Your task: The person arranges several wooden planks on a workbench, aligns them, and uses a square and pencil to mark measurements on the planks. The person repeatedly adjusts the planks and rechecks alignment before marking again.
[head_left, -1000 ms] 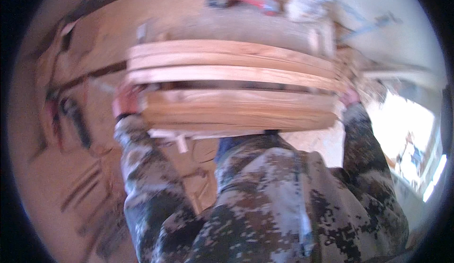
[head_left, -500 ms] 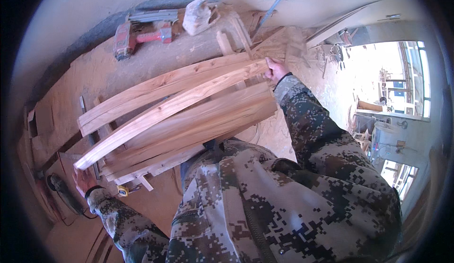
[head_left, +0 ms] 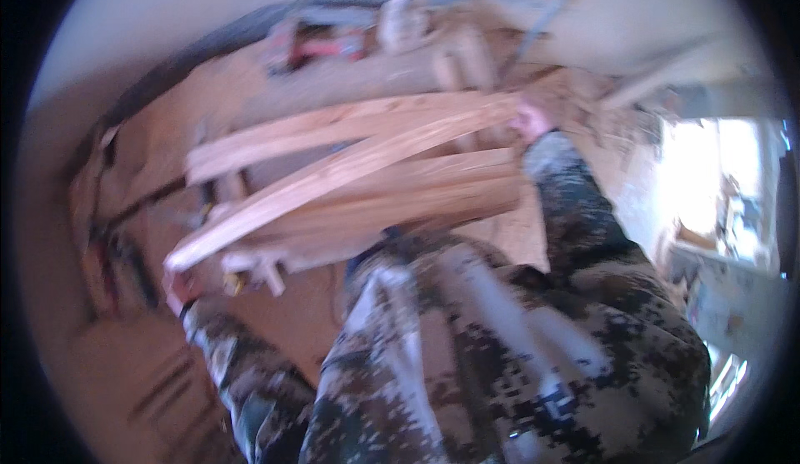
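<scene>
A long, slightly curved wooden board [head_left: 333,179] runs slantwise across the view, with one end in each of my hands. At its near left end, my left hand [head_left: 181,287] grips it, fingers mostly hidden below the wood. My right hand [head_left: 532,120] is closed round the far right end. Behind it lies another curved board [head_left: 275,136] on the bench. Closer to my body rest several wide planks [head_left: 400,195], partly covered by the held board. The picture is smeared by motion.
A red cordless power tool [head_left: 329,47] and a whitish bag [head_left: 404,20] lie at the back of the bench. A dark, long-bodied tool [head_left: 136,268] sits at the far left. Near the planks' left end is a small yellow tape measure [head_left: 234,283]. Bright windows [head_left: 717,180] stand at right.
The whole view has shifted, so bench and tools appear farther right. The held board slants more steeply across the planks, its left end nearer to me. Both hands still hold it.
</scene>
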Motion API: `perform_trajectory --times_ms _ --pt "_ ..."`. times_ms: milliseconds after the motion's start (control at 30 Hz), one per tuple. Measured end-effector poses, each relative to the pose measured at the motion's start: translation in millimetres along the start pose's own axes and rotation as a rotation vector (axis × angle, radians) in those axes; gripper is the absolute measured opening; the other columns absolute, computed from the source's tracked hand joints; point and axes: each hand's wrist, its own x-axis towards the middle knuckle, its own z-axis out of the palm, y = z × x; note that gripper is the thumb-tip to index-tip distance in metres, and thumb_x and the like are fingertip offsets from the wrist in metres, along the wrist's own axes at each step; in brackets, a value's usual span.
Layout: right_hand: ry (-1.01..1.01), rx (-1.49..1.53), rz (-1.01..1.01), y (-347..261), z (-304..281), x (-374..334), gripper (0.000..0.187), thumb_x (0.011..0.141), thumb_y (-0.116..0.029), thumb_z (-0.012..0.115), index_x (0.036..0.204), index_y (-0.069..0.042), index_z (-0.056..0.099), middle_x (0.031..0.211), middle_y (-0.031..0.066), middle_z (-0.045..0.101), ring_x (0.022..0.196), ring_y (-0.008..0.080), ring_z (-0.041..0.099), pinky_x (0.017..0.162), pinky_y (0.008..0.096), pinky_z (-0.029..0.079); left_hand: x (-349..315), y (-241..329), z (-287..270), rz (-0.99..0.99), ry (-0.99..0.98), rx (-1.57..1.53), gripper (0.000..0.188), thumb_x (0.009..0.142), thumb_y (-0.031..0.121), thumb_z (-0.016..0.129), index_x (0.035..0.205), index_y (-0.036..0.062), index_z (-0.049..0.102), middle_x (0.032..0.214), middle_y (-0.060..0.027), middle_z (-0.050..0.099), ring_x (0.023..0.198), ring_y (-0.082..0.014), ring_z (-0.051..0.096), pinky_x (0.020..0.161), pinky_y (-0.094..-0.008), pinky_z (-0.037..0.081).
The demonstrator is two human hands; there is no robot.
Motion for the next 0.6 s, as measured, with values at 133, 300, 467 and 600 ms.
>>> perform_trajectory --times_ms 133,300,467,600 --pt "-0.101 0.097 0.007 1.6 -11.4 10.3 0.021 0.102 -0.024 0.051 0.111 -0.009 0.063 0.073 -0.0002 0.056 0.056 0.0109 0.047 0.061 0.0300 0.050 -29.1 -3.8 -8.5 0.019 0.085 -0.259 0.053 0.092 -0.007 0.053 0.142 0.0015 0.040 0.137 -0.0128 0.056 0.123 -0.0276 0.056 0.105 -0.0446 0.045" --pt "-0.065 0.107 0.059 -3.1 -24.6 19.3 0.029 0.101 -0.032 0.056 0.121 -0.012 0.058 0.092 0.0007 0.062 0.072 0.0156 0.055 0.071 0.0378 0.050 -55.4 -11.4 -3.4 0.063 0.013 -0.189 0.057 0.091 -0.009 0.053 0.144 0.0012 0.034 0.143 -0.0135 0.052 0.130 -0.0297 0.052 0.109 -0.0462 0.042" --pt "-0.033 0.096 0.277 -0.6 -30.4 29.9 0.042 0.091 -0.049 0.068 0.118 -0.018 0.062 0.100 0.0005 0.064 0.075 0.0180 0.057 0.070 0.0392 0.052 -67.1 -22.8 -0.9 0.090 -0.028 -0.056 0.041 0.092 -0.008 0.052 0.131 0.0014 0.045 0.132 -0.0137 0.059 0.125 -0.0287 0.056 0.106 -0.0438 0.043" --pt "0.082 -0.053 0.403 20.4 -47.3 49.4 0.042 0.086 -0.049 0.073 0.113 -0.020 0.063 0.084 0.0031 0.066 0.054 0.0226 0.056 0.050 0.0387 0.048 -83.0 -17.4 34.0 -0.029 -0.091 -0.281 0.024 0.097 0.001 0.052 0.121 0.0004 0.051 0.133 -0.0148 0.056 0.126 -0.0290 0.054 0.111 -0.0443 0.039"
